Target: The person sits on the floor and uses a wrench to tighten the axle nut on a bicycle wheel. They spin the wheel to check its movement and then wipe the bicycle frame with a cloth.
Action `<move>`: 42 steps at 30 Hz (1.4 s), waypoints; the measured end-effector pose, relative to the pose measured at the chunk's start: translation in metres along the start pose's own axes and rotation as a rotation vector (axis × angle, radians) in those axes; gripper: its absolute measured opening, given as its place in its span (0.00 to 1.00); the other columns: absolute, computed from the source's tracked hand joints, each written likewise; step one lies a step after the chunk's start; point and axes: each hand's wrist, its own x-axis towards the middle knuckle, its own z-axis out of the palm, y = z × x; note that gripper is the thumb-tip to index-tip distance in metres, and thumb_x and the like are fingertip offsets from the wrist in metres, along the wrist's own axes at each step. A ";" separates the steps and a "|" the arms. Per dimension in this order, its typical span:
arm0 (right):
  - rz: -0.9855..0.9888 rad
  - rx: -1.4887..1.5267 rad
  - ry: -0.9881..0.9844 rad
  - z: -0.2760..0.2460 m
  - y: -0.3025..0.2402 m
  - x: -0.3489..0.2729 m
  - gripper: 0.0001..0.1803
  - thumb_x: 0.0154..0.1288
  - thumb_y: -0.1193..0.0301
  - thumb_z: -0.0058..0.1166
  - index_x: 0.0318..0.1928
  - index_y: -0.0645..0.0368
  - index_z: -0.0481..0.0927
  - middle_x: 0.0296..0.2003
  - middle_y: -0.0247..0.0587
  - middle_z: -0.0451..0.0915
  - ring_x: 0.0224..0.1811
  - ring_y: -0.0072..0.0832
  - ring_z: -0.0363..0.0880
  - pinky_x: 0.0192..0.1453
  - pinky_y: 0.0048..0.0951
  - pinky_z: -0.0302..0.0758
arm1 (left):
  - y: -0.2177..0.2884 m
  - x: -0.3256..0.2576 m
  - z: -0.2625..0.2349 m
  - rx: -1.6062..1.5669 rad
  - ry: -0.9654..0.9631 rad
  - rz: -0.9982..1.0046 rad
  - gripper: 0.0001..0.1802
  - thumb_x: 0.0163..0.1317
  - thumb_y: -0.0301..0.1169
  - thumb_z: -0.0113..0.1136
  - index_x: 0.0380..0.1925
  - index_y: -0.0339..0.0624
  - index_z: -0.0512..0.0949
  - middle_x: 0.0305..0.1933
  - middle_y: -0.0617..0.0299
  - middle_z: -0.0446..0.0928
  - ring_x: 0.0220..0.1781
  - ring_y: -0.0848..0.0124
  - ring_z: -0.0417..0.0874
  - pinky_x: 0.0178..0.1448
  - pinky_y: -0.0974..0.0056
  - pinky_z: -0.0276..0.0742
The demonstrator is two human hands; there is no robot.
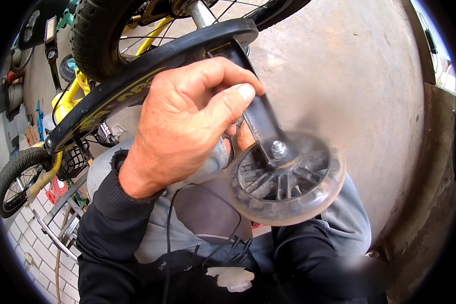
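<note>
A child's bike training wheel [289, 182] with a clear tyre and black spokes sits at the lower end of a black metal bracket [261, 114], held by a bolt and nut [278, 148]. My left hand [182, 116] is closed at the bracket's upper part, thumb and forefinger pressed together against it. Behind the bracket only a bit of my right hand [245, 137] shows; its fingers are hidden. The right forearm passes under the wheel. Above my left hand runs a long black chain guard [157, 55] with yellow lettering, beside the bike's knobby tyre [93, 38].
The yellow bike frame [63, 104] and its other wheel [23, 180] extend to the left. A metal rack [61, 223] stands on white tiles at lower left. A black cord [169, 228] hangs over my lap. Concrete floor [359, 66] lies right, bordered by a raised edge [430, 152].
</note>
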 end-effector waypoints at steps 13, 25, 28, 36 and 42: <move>0.006 -0.006 -0.012 -0.006 0.004 0.003 0.17 0.53 0.64 0.59 0.39 0.63 0.81 0.36 0.54 0.82 0.42 0.46 0.81 0.48 0.39 0.75 | -0.002 0.000 0.000 0.007 -0.004 0.034 0.10 0.63 0.30 0.54 0.36 0.35 0.80 0.26 0.67 0.75 0.23 0.83 0.73 0.25 0.78 0.63; 0.029 0.015 -0.014 -0.010 0.006 -0.012 0.17 0.53 0.64 0.59 0.40 0.63 0.80 0.36 0.54 0.82 0.42 0.46 0.81 0.48 0.39 0.75 | -0.005 0.002 -0.002 0.073 0.013 0.049 0.10 0.63 0.31 0.54 0.36 0.34 0.79 0.24 0.67 0.75 0.22 0.83 0.73 0.25 0.79 0.62; 0.045 0.030 -0.011 -0.004 0.004 -0.015 0.18 0.52 0.64 0.59 0.40 0.63 0.80 0.36 0.54 0.82 0.42 0.46 0.81 0.48 0.39 0.76 | -0.007 0.004 -0.003 0.099 0.001 0.085 0.10 0.63 0.31 0.54 0.36 0.34 0.79 0.24 0.67 0.75 0.22 0.83 0.72 0.25 0.79 0.62; 0.066 0.063 -0.030 0.029 -0.009 0.003 0.18 0.52 0.64 0.60 0.40 0.63 0.80 0.36 0.54 0.82 0.42 0.45 0.81 0.48 0.38 0.76 | -0.011 0.002 -0.009 0.106 0.013 0.081 0.11 0.64 0.31 0.54 0.37 0.35 0.80 0.24 0.69 0.74 0.21 0.84 0.71 0.24 0.79 0.61; 0.194 0.277 0.028 0.025 0.021 0.028 0.18 0.52 0.64 0.60 0.40 0.64 0.80 0.36 0.54 0.82 0.42 0.45 0.81 0.48 0.38 0.76 | -0.010 0.004 -0.002 0.170 -0.023 0.183 0.10 0.64 0.33 0.55 0.36 0.37 0.80 0.21 0.71 0.72 0.21 0.85 0.69 0.25 0.79 0.60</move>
